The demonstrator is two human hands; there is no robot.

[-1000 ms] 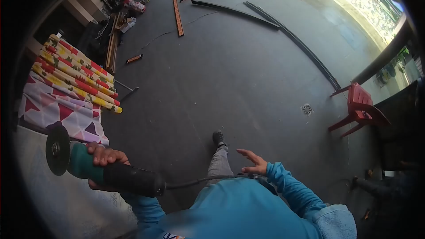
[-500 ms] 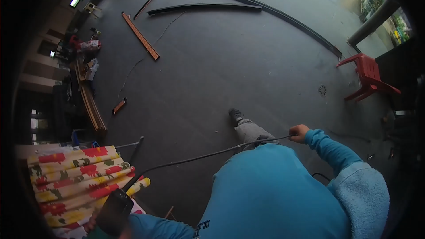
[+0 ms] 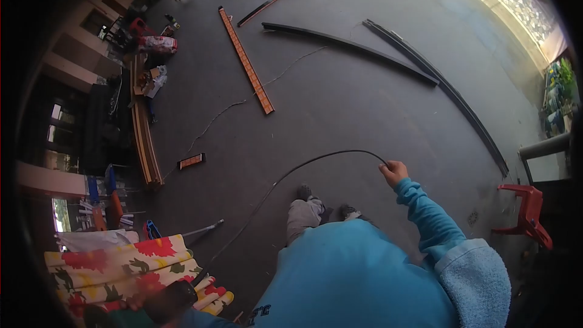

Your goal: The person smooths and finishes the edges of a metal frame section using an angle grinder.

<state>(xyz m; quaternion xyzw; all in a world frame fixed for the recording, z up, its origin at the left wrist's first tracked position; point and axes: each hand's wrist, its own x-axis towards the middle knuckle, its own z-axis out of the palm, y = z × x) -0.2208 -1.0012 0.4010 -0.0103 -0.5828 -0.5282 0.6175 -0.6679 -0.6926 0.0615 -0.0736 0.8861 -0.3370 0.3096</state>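
Observation:
My right hand [image 3: 395, 173] is closed on the end of a thin dark cable [image 3: 274, 184], held out in front of my body. From there the cable arches up and runs down to the lower left, to a dark tool [image 3: 172, 301]. My left hand [image 3: 135, 305] is at this tool, near the bottom left; it is dim and blurred, and its fingers cannot be made out. Just behind the tool lies a floral cloth [image 3: 143, 258] with red and yellow flowers.
Long dark beams [image 3: 352, 50] lie across the floor ahead, near an orange-brown strip [image 3: 248, 64] and a short piece [image 3: 192, 161]. A red chair [image 3: 527, 211] stands at the right. Stacked boards [image 3: 143, 136] are at the left. A metal rod [image 3: 203, 229] juts beside the cloth.
My right hand has moved up and slightly left, and the cable now bows upward in an arc. The view has turned, both feet now show, and the dark tool sits lower.

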